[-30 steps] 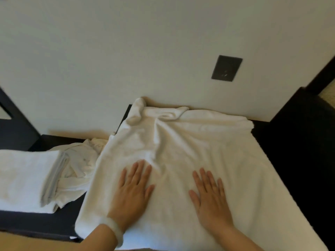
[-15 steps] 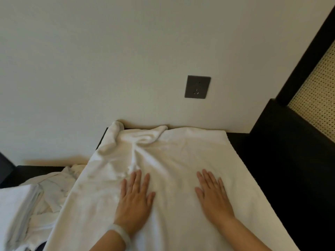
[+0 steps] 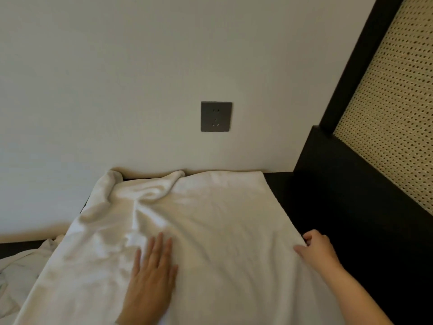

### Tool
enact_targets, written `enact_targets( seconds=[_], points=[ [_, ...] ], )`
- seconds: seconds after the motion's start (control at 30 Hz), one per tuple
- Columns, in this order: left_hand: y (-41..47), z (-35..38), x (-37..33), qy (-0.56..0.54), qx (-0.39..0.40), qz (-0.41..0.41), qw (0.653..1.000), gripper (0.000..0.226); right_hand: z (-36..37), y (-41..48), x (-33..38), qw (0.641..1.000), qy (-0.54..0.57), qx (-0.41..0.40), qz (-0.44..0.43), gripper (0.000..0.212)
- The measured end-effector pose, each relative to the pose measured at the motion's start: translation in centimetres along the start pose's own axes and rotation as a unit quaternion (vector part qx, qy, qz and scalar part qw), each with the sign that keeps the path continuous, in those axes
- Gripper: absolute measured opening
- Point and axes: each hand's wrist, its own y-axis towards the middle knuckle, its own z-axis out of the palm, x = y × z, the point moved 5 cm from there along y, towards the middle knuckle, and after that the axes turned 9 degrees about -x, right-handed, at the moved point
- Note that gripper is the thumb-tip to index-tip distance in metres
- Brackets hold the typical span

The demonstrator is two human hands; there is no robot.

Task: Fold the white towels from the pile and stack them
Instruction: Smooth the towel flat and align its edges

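A large white towel (image 3: 210, 219) lies spread over a dark surface, its far left corner bunched against the wall. My left hand (image 3: 152, 277) presses flat on the towel with straight fingers, near its middle. My right hand (image 3: 316, 249) grips the towel's right edge, thumb on top and fingers curled over the edge. A crumpled pile of white towels (image 3: 21, 273) shows at the lower left, partly cut off by the frame.
A dark tabletop (image 3: 328, 207) runs right of the towel up to a black frame with a woven cane panel (image 3: 398, 113). A grey wall socket (image 3: 216, 116) sits on the pale wall behind.
My right hand slid from the towel's middle to its right edge and curled round it. The view turned right, so the folded stack on the left left the frame.
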Motion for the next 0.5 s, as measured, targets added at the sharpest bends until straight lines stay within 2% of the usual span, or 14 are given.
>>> enact_targets(
  seconds=[0.17,0.3,0.5],
  points=[
    [1.0,1.5,-4.7,0.002,0.075,0.069,0.995,0.073,-0.9,1.1,-0.2,0.981,0.136,0.111,0.085,0.015],
    [0.8,2.4,-4.6,0.012,0.082,0.081,0.993,0.071,-1.3,1.8,-0.5,0.974,0.191,0.099,0.071,0.013],
    [0.8,2.7,-4.5,0.01,0.088,0.081,0.993,0.069,-0.9,1.9,-1.6,0.976,0.197,0.072,0.063,0.01]
  ],
)
